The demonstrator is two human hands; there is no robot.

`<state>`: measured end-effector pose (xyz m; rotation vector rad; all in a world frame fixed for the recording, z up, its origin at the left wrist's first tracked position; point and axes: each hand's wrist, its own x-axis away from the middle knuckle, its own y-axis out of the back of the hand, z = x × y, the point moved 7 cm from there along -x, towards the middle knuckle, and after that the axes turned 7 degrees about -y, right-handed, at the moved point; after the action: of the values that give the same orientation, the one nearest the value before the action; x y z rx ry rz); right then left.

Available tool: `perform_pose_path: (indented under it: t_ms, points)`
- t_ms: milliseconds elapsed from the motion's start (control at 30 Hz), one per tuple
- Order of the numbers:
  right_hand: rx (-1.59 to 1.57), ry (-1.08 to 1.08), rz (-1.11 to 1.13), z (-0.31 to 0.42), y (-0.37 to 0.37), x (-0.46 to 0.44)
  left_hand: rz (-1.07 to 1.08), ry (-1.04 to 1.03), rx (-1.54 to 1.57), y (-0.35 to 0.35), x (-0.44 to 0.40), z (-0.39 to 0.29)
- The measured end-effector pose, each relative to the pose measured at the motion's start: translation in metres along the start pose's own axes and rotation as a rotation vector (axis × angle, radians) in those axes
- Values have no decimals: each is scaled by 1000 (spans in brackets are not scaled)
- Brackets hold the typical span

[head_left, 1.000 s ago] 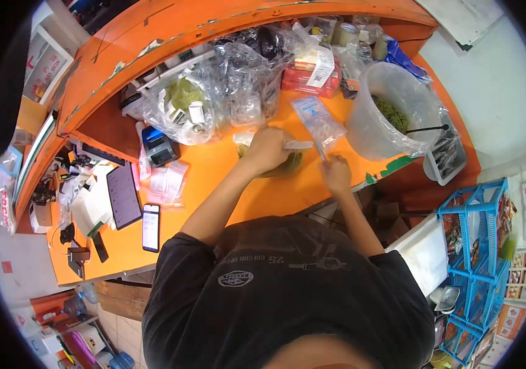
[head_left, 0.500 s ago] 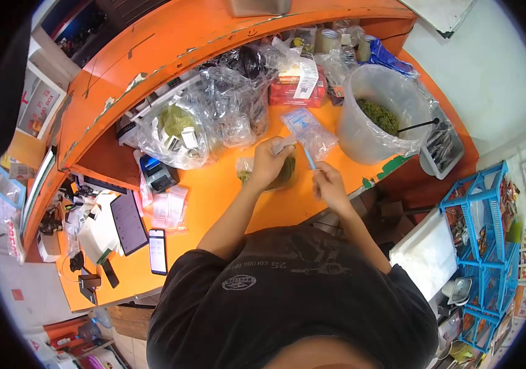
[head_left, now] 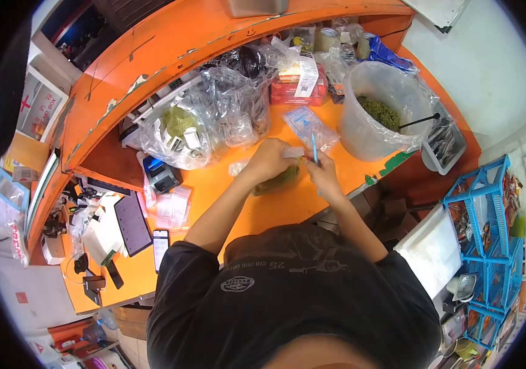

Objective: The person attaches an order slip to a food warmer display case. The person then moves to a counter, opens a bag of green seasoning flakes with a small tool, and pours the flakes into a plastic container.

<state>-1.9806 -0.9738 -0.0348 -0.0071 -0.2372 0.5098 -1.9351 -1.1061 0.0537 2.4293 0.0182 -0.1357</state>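
My left hand (head_left: 269, 161) is closed on a small white slip (head_left: 294, 152), its fingers pinched at the slip's left side. In my right hand (head_left: 322, 174) is a slim light-blue pen-like stick (head_left: 314, 147), pointing up past the fingers. The right fingertips are close to the slip's right end; whether they touch it cannot be made out. Beneath both hands lies a clear plastic bag (head_left: 279, 182) with green contents, partly covered by the left hand. A clear bag with a blue printed label (head_left: 303, 121) lies just beyond the hands.
A large translucent bucket (head_left: 352, 132) holding dark green leafy stuff stands at right, beside a grey tray (head_left: 444, 144). Stuffed plastic bags (head_left: 180, 132) line the back under the orange shelf (head_left: 171, 61). A phone (head_left: 161, 249) and tablet (head_left: 132, 224) lie at left; blue baskets (head_left: 478, 212) stand at far right.
My right hand has moved up and left, close to the slip. The blue stick now points upward, its lower end below the hand. My left hand has shifted slightly right with the slip.
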Motion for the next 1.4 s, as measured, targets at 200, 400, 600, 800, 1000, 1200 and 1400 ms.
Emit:
perform_pose_path:
  t_ms: [200,400,600,800,1000,1200,1400]
  points:
    - [-33,97,35,-2,-1,9,-9,-55,-37,-2,-1,3]
    - [6,72,8,-9,1,7,-29,-138,10,-7,0,-2]
    - [6,6,-4,-4,3,14,21,-43,-200,-11,4,-1]
    - [-48,56,41,-2,-2,17,51,-74,-29,-3,8,-7]
    - [83,211,-29,13,-5,14,-130,-162,64,14,12,-14]
    - [179,386,-137,45,-10,38,-285,-241,-6,26,21,-25]
    - [123,202,21,40,-12,33,-302,-218,-20,24,21,-27]
